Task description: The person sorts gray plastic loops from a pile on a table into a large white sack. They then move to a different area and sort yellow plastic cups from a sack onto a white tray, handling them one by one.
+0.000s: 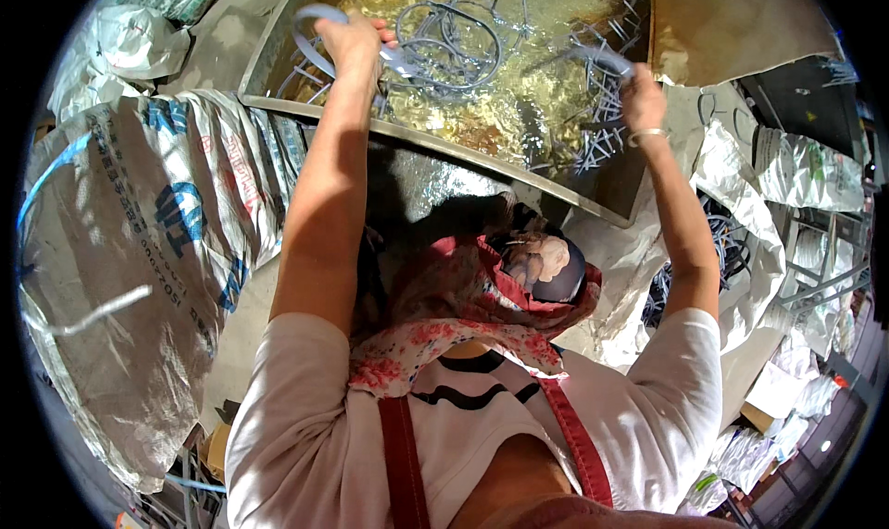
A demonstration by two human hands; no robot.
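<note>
Here, a pale blue-grey band point(313, 12) is gripped in the left hand point(352, 43), curling out on both sides of the fist. A curved grey strip point(609, 60) is held in the closed right hand point(643, 100), with spiky pieces point(593, 145) hanging beside it. Between the hands, tangled loops point(451, 31) are spread in the metal tray's point(435, 152) water.
</note>
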